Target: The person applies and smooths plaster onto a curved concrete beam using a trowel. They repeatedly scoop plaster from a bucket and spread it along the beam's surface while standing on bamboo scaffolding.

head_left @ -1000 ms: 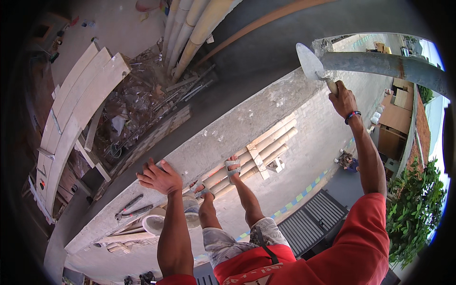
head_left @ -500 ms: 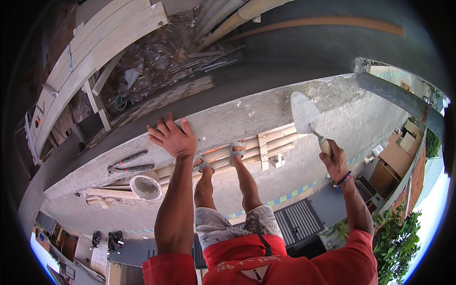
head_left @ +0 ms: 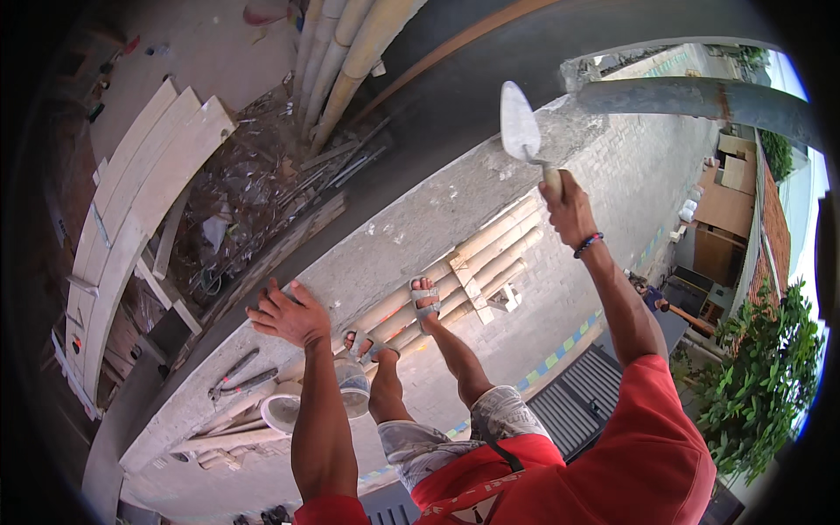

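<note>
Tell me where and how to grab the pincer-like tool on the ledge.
Probably best by the two handles, coming from above and the right. The pincer-like tool lies on the concrete ledge with its head to the left and handles spread in a V rightward, offering their free ends. The left hand is nearest.

Left hand spread on the concrete ledge, fingers reaching its far edge. Right hand grips 1 trowel by its handle. Pincers lie toward the ledge's left end. 2 buckets sit beside its near edge.
</note>
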The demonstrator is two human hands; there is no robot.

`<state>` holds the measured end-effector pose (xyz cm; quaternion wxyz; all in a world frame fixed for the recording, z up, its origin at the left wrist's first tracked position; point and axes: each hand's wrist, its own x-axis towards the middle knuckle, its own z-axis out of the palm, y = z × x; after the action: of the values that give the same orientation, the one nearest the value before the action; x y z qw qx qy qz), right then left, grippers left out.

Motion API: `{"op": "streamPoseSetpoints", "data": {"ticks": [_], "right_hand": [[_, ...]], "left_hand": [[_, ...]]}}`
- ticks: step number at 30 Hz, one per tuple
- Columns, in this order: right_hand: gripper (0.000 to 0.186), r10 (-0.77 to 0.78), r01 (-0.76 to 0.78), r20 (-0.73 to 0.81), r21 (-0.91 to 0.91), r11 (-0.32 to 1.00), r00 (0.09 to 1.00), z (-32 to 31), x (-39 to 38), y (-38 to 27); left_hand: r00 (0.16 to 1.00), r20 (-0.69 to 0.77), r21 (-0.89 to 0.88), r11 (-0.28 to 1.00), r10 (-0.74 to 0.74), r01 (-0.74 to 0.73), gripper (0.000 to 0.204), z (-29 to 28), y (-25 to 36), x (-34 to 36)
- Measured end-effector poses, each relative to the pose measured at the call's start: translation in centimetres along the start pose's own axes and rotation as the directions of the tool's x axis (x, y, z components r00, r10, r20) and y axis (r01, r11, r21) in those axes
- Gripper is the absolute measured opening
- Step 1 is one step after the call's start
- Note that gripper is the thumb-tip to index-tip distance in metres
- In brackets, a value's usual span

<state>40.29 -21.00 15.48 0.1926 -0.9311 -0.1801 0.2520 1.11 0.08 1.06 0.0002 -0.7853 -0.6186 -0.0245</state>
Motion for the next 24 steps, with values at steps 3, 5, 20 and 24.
{"op": "streamPoseSetpoints", "data": {"ticks": [3,5,20,24], "right_hand": [[0.040,-0.236,0.271,0.320,-0.070,0.960,0.918,3.8,-5.0,-5.0],[0.045,-0.240,0.321,0.537,-0.061,0.945,0.809,5.5,-7.7,-6.1],[0.042,0.051,-0.057,0.060,0.088,0.994,0.997,0.9,-8.8,6.4],[0.041,0.454,-0.452,0.153,0.583,0.676,0.878,1.6,-10.3,9.3]], "left_hand": [[0.996,0.046,0.070,0.995,-0.071,0.068,0.053,0.1,-0.4,-0.1],[0.996,0.049,0.096,0.993,-0.076,0.071,0.052,0.1,-1.0,0.0],[0.998,0.038,0.182,0.983,-0.047,0.039,0.049,0.6,-0.7,0.4],[0.999,0.005,0.143,0.989,-0.035,0.034,0.049,0.6,-0.7,0.2]]}}
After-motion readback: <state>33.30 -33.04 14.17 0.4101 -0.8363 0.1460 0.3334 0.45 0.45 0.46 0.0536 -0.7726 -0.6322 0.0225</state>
